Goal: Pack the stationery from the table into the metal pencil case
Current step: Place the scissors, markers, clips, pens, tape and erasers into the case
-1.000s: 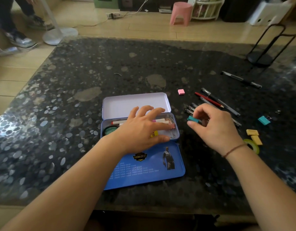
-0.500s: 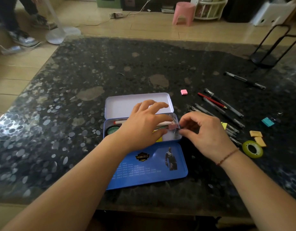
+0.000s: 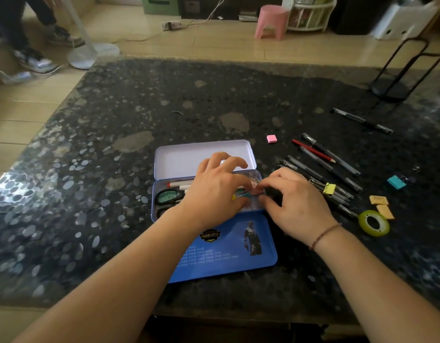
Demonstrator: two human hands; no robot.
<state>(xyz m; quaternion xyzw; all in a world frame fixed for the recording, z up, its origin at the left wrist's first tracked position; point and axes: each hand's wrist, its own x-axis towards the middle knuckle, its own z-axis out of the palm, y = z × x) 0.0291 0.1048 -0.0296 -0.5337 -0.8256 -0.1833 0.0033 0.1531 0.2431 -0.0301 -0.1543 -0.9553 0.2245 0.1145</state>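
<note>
The metal pencil case (image 3: 204, 157) lies open mid-table, its blue lid (image 3: 226, 248) folded toward me. Green-handled scissors (image 3: 168, 196) and white markers (image 3: 182, 184) lie in its tray. My left hand (image 3: 214, 194) rests spread over the tray's contents. My right hand (image 3: 298, 206) is at the tray's right end, its fingertips meeting my left thumb over small teal and pink pieces (image 3: 248, 193); what it grips is hidden. To the right on the table lie several pens (image 3: 320, 177), a red pencil (image 3: 313, 151), a yellow binder clip (image 3: 329, 188), a pink eraser (image 3: 271, 138) and a teal binder clip (image 3: 396, 181).
Two yellow erasers (image 3: 378, 200) and a green tape roll (image 3: 373, 222) sit near the right edge. A lone black pen (image 3: 362, 120) and a black wire stand (image 3: 402, 70) are far right. Beyond the table are a pink stool (image 3: 272, 21), a fan base (image 3: 92, 54) and a person's feet (image 3: 36, 60).
My right hand has carried a teal binder clip from beside the pens left to the tray's right end. A yellow binder clip on the pens has come into view.
</note>
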